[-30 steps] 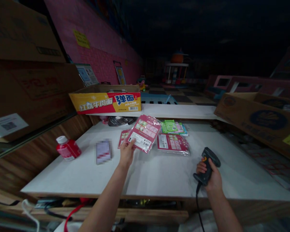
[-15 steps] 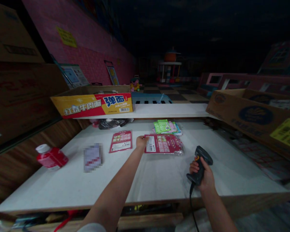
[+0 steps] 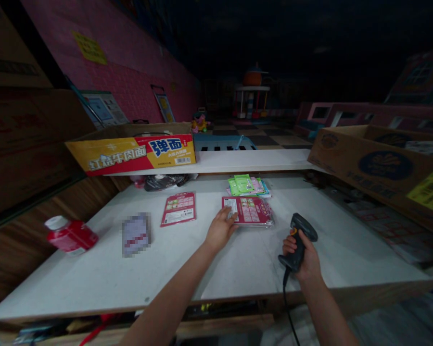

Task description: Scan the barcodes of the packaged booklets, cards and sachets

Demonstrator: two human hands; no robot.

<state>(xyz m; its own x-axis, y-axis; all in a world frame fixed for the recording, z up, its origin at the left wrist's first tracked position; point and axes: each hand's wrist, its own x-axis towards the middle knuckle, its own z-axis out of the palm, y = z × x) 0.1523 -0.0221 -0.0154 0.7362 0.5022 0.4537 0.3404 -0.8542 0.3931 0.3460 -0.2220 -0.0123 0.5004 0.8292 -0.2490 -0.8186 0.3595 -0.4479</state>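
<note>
I can steer back along the bare strip between the lone red packet [image 3: 179, 209] and the red packet stack [image 3: 251, 210], toward the raised shelf [image 3: 252, 161] crossing the rear. Directly behind the stack, green packets [image 3: 241, 184] block me. My left hand [image 3: 220, 230] fills the stack's near-left corner, while a gap separates the stack from the scanner [image 3: 304, 228] in my right hand [image 3: 309, 263]. The scanner cord [image 3: 287, 305] crosses the counter's [image 3: 252, 269] front edge. Leftward, 2 obstacles, the pixelated item [image 3: 135, 235] and red bottle [image 3: 72, 236], sit apart

Stack of pinkish-red packets [image 3: 253, 210] in clear wrap, lying flat, small pale panels printed on top, white label at its left end partly covered, dark barcode scanner [image 3: 298, 241] held to its right, handle down, cord hanging.
</note>
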